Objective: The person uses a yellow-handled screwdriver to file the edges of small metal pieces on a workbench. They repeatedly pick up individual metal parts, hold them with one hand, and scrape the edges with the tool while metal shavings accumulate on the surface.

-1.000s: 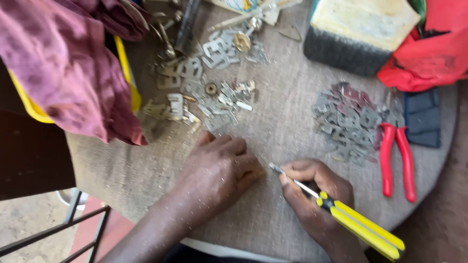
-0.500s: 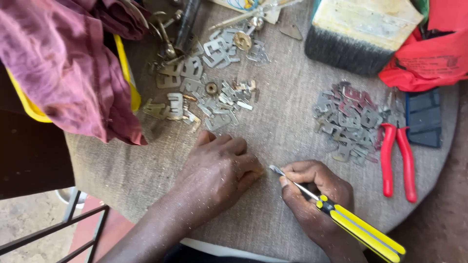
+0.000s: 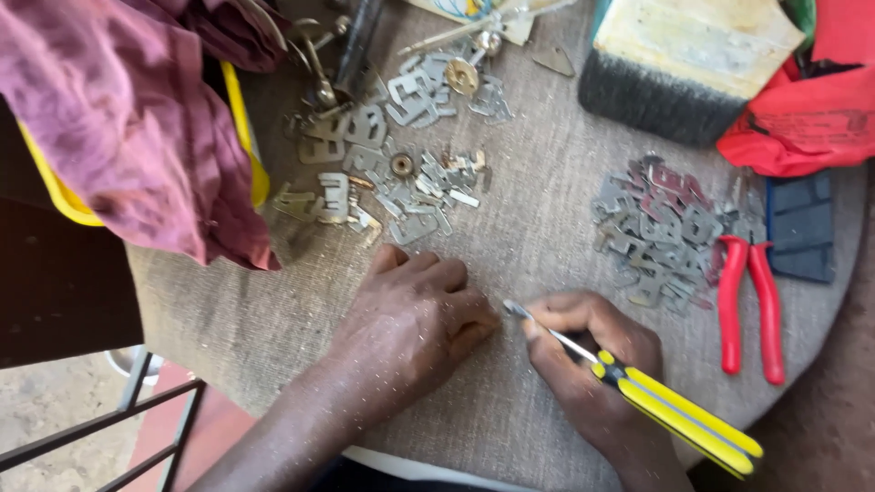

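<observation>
My right hand [image 3: 592, 355] grips a yellow-and-black handled screwdriver [image 3: 670, 410]; its metal tip points left toward my left hand. My left hand [image 3: 415, 319] lies knuckles up on the burlap-covered table [image 3: 538, 237], fingers curled down over something small that I cannot make out. The two hands nearly touch at the screwdriver tip [image 3: 510, 308].
A heap of small flat metal parts [image 3: 392, 155] lies beyond my left hand, another heap [image 3: 656, 228] to the right beside red-handled pliers [image 3: 752, 305]. A wide brush [image 3: 684, 64], a red cloth [image 3: 811, 100], a dark pad [image 3: 800, 226] and a maroon cloth over a yellow container [image 3: 128, 128] ring the table.
Both hands stay in place; the screwdriver tip has barely shifted toward my left hand.
</observation>
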